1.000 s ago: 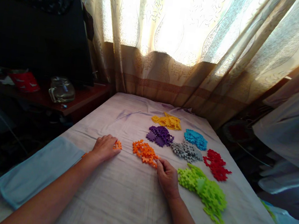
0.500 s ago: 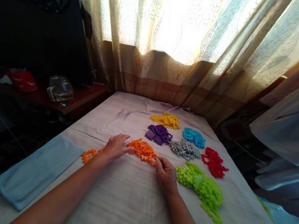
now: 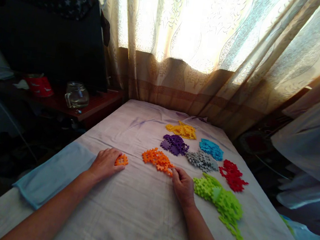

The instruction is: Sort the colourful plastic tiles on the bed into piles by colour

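Note:
On the sheet-covered surface, a pile of orange interlocking plastic pieces (image 3: 157,160) with notched edges lies in the middle. My right hand (image 3: 182,184) pinches an orange piece at the right end of that pile. To the left, the fingers and thumb of my left hand (image 3: 106,163) curl around a smaller orange cluster (image 3: 121,160), which rests apart from the pile. Part of this cluster is hidden under the hand. Lime green pieces (image 3: 220,200) lie just right of my right hand.
Beyond the orange pile are purple (image 3: 175,144), yellow (image 3: 182,129), grey (image 3: 201,161), blue (image 3: 211,149) and red pieces (image 3: 232,175). A light blue cloth (image 3: 55,173) lies at the left edge. A glass jug (image 3: 76,95) stands on a side table by a dark screen (image 3: 49,42).
My left hand has moved left, away from the orange pile, onto the smaller orange cluster. My right hand stays at the pile's right end. The camera view has shifted slightly left.

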